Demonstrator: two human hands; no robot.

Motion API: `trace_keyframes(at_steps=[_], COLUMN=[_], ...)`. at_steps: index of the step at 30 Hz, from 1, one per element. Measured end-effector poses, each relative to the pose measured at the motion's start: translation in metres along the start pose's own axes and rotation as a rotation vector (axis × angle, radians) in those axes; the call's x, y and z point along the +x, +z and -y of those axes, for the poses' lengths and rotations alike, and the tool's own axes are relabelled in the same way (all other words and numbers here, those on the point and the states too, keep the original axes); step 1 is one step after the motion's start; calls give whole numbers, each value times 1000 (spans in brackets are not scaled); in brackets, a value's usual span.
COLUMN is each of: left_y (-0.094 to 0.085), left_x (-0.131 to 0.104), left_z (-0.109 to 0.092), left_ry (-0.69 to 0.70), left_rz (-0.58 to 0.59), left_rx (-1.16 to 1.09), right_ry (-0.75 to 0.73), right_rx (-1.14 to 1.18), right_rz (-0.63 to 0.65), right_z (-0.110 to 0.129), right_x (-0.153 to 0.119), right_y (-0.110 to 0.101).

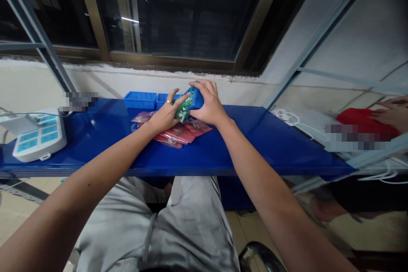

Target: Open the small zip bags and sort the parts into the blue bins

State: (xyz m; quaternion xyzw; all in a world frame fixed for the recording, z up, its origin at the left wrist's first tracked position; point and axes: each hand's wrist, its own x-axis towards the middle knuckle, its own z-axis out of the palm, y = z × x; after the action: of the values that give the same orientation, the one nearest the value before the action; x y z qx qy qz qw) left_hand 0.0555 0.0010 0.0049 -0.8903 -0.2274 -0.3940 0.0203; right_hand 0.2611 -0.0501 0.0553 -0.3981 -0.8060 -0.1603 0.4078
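My right hand (208, 101) grips a small blue plastic bin (198, 99), tilted on its side with its opening turned left. Shiny green pieces (186, 104), perhaps small bags or boards, fill the opening and hang out at its lower edge. Against these pieces lies my left hand (167, 114), a ring on one finger, its fingers curled around them and partly hidden. Just below both hands, several pink-red transparent bags (178, 135) are heaped on the blue tabletop (242, 148). Their contents are too small to make out.
Two blue bins (140, 99) (163, 100) stand by the wall behind my hands. At left lies a white power strip (40, 136) with a plugged-in adapter. Metal shelf posts (302, 63) rise on both sides. Another person's hand (393, 114) and a red item are at far right.
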Motion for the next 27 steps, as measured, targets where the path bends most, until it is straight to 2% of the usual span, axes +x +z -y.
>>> trace_keyframes(at_steps=[7, 12, 16, 22, 27], left_y=[-4, -16, -28, -42, -53], left_x=[1, -2, -2, -3, -5], left_z=[0, 6, 16, 36, 37], left_ry=[-50, -137, -164, -219, -280], left_rz=[37, 168, 226, 197, 237], left_rx=[7, 62, 123, 127, 70], right_ry=[-40, -88, -128, -217, -218], right_rx=[-183, -244, -222, -104, -73], right_rz=[84, 152, 180, 175, 176], right_z=[22, 32, 31, 26, 25], right_x=[3, 5, 4, 0, -2], right_y=[5, 7, 6, 5, 1])
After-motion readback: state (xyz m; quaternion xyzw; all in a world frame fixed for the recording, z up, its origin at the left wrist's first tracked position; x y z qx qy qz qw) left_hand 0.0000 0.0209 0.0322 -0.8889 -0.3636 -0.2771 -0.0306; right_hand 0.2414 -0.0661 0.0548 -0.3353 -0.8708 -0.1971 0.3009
